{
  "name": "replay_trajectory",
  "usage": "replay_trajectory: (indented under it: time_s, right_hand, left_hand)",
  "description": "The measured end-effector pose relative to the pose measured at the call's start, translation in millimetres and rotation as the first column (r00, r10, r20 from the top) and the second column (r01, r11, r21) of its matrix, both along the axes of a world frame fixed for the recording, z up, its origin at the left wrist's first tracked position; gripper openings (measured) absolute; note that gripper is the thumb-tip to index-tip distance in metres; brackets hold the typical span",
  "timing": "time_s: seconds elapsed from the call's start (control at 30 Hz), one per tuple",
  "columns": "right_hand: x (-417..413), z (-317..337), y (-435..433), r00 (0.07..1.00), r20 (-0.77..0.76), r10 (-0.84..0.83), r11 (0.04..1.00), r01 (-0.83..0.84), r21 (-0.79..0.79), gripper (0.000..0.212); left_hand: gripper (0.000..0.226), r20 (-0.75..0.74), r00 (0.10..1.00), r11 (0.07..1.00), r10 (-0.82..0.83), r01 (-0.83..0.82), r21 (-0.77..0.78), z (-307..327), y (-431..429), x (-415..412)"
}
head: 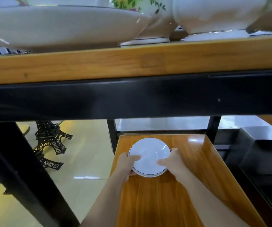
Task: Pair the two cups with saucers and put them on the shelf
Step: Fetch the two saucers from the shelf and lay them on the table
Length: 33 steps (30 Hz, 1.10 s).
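Two white saucers with a thin dark rim line are stacked (149, 155) on a low orange wooden shelf (189, 161), seen under a higher shelf. My left hand (126, 163) grips the stack's left edge, thumb on top. My right hand (172, 161) grips the right edge the same way. No cups are visible near the saucers.
The upper wooden shelf (132, 63) with a black metal rail fills the top of the view and carries a large white dish (58, 25) and floral bowls (148, 13). A black Eiffel Tower model (50, 138) stands on the tiled floor at left. Dark boxes (261, 145) sit at right.
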State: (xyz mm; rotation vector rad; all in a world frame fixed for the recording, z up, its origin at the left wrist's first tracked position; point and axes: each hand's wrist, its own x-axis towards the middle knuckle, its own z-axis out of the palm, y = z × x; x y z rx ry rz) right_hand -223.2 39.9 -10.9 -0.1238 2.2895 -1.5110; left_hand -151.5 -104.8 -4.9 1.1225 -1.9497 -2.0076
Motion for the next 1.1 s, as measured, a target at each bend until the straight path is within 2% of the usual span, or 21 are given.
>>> replay_trajectory:
  time_s: [0.17,0.3,0.43,0.57,0.73,0.8,1.1]
  right_hand:
    - [26.6,9.2,17.5,1.0,-0.002,0.029,0.986,-0.029,-0.165,0.066]
    - [55.2,14.5,35.4,0.998,0.022,-0.065,0.957,0.069,-0.28,0.061]
    - [88.9,16.8,64.8,0.992,-0.024,-0.122,0.954,0.11,-0.278,0.061]
    - [125.0,19.4,102.5,0.998,-0.045,-0.047,0.944,0.029,-0.328,0.068]
    - [174.6,12.0,143.7,0.997,-0.081,-0.005,0.927,-0.025,-0.373,0.046]
    - [196.1,5.2,159.2,0.996,-0.089,-0.009,0.925,-0.025,-0.38,0.043]
    - [272.1,9.4,256.3,0.962,-0.169,-0.215,0.923,0.144,-0.356,0.056]
  left_hand:
    - [0.049,-0.094,0.995,0.997,0.013,-0.02,-0.079,0.3,19.9,24.0]
    - [0.046,-0.175,0.985,0.994,-0.008,-0.011,-0.104,6.3,44.4,52.2]
    - [0.045,-0.24,0.97,0.99,-0.025,-0.01,-0.144,13.7,78.4,88.2]
    - [0.04,-0.275,0.961,0.993,-0.004,-0.028,-0.112,17.1,120.2,133.2]
    - [0.043,-0.283,0.958,0.991,0.055,-0.086,-0.1,7.9,164.5,187.5]
    - [0.041,-0.287,0.957,0.994,0.048,-0.075,-0.085,4.8,179.4,210.5]
    - [0.043,-0.358,0.917,0.98,-0.177,0.13,-0.152,9.0,259.4,255.3]
